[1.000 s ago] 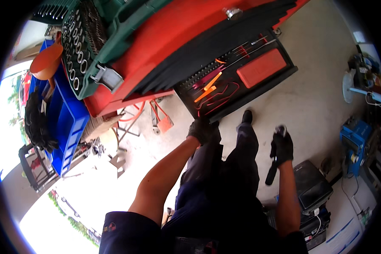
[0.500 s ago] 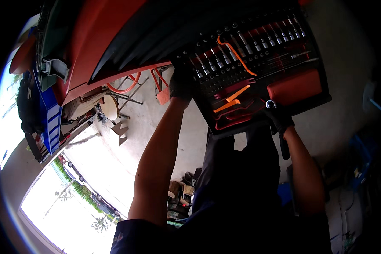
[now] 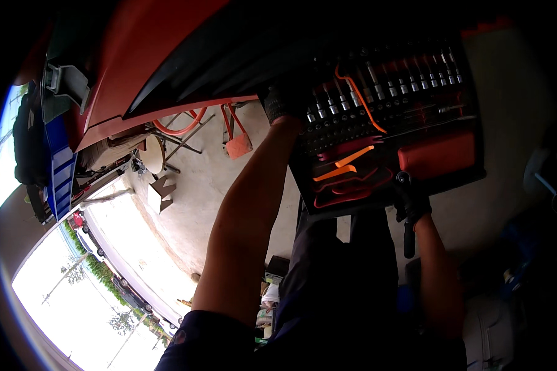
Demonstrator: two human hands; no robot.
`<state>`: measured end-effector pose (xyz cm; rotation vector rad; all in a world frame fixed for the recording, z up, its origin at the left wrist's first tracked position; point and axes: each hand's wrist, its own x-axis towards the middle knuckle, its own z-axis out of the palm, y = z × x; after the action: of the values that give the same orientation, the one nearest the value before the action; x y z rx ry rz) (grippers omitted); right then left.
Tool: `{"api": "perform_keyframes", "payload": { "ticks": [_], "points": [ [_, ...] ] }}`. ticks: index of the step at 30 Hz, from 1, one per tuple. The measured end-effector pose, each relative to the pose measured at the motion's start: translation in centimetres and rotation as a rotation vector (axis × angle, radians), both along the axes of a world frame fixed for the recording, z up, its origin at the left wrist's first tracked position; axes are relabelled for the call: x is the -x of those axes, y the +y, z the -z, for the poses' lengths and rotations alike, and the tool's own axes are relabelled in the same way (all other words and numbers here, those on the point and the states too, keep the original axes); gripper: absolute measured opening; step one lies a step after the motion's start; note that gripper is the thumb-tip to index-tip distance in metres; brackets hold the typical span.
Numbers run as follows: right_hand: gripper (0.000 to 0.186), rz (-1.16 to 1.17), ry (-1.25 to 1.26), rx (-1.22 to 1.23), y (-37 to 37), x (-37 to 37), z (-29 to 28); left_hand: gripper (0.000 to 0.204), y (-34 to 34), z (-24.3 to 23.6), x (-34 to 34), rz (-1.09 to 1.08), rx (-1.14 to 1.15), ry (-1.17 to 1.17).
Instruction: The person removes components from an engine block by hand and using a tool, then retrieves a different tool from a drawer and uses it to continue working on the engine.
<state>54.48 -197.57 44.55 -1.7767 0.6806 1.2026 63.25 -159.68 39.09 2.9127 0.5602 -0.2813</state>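
Observation:
A dark tool tray full of sockets and bits lies in front of me. My left hand, in a black glove, is at the tray's left side, by the sockets; its fingers are lost in the dark. In my gloved right hand is a ratchet, its round head up by the tray's near edge and its black handle hanging below my fist. Among the tools are a curved orange pry tool, two short orange pieces, red-handled pliers and a red case.
A red vehicle panel with black trim rises at the upper left. Beyond it are a blue rack, an orange hose ring and a round-topped stool. The concrete floor runs to a bright doorway at the lower left.
My left hand has moved up and right, over the tray's left side. The right hand, with the ratchet, sits slightly lower in view. The whole view has shifted a little.

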Motion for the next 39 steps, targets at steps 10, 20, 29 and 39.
{"api": "perform_keyframes", "payload": {
  "ticks": [10, 20, 29, 39],
  "points": [
    [0.03, 0.125, 0.045, -0.017, 0.5, -0.3, -0.8, 0.046, -0.4, -1.4, -0.6, -0.398, 0.439, -0.081],
    [0.028, -0.086, 0.003, 0.098, -0.2, -0.2, 0.6, 0.051, 1.8, -4.0, 3.8, -0.345, 0.399, -0.041],
    [0.022, 0.151, 0.069, -0.063, 0.0, -0.4, -0.7, 0.043, 1.1, -2.2, 0.4, -0.445, 0.63, -0.059],
    [0.039, -0.065, -0.126, -0.089, -1.6, 0.7, 2.2, 0.032, 0.9, -5.9, 4.4, 0.056, -0.141, -0.063]
  ]
}}
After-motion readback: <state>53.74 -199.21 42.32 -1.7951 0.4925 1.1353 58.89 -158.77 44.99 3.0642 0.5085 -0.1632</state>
